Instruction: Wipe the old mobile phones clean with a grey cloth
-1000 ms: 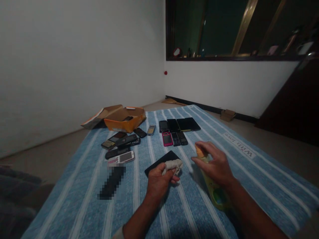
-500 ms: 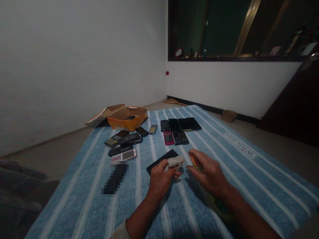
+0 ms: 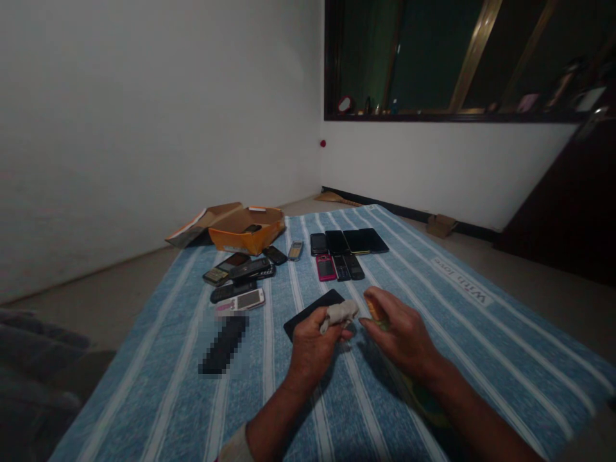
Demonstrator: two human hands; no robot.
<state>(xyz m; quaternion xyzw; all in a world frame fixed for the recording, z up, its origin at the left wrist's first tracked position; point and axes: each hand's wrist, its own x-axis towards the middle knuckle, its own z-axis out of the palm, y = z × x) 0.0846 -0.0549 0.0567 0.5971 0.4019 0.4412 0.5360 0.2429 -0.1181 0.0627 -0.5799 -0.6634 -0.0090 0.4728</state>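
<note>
Plainly, on the striped cloth (image 3: 166, 372), reckoned from the left hand (image 3: 310, 351), a pixelated dark item (image 3: 224, 346) is laid at nine o'clock, heaped phones (image 3: 248, 269) at ten, and an open box (image 3: 248, 240) at eleven. A black slab (image 3: 308, 313) is seen at twelve, just beyond the knuckles; whether it is gripped cannot be told. By the left hand, a rag (image 3: 339, 313) is pinched. Farther off at one, phones in two rows (image 3: 338, 245) are set. At two, an orange-topped bottle (image 3: 376, 310) is grasped by the right hand (image 3: 405, 332).
</note>
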